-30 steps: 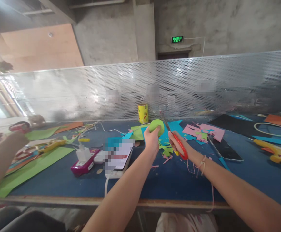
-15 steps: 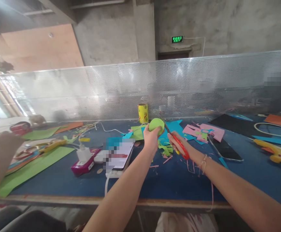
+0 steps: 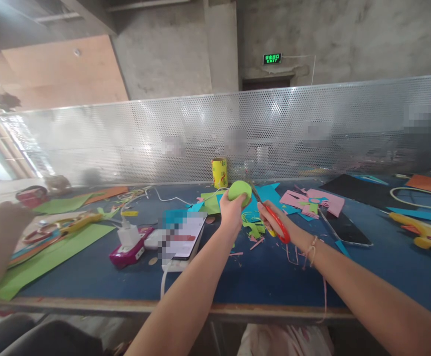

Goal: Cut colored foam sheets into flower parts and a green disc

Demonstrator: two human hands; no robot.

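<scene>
Near the middle of the table, my left hand (image 3: 232,210) pinches a round piece of green paper (image 3: 240,193) between thumb and fingers. Just to its right, my right hand (image 3: 272,217) grips scissors with red handles (image 3: 282,230). The scissor blades point up and to the left, beside the right edge of the green piece. Whether they touch it is hard to tell. Below the hands lie green paper scraps (image 3: 254,227) and thin pink strips. Blue paper (image 3: 270,192) lies behind them.
A yellow can-shaped roll (image 3: 219,173) stands by the perforated metal screen (image 3: 185,143). Left are a phone (image 3: 187,237), a purple power strip (image 3: 126,254) and another person's arm (image 3: 0,242). Right are pink paper (image 3: 330,201), a dark phone (image 3: 345,228) and a yellow glue gun (image 3: 421,230).
The scissors have turned slightly in my right hand, and their blades stand a little further from the green piece. My left hand has hardly moved.
</scene>
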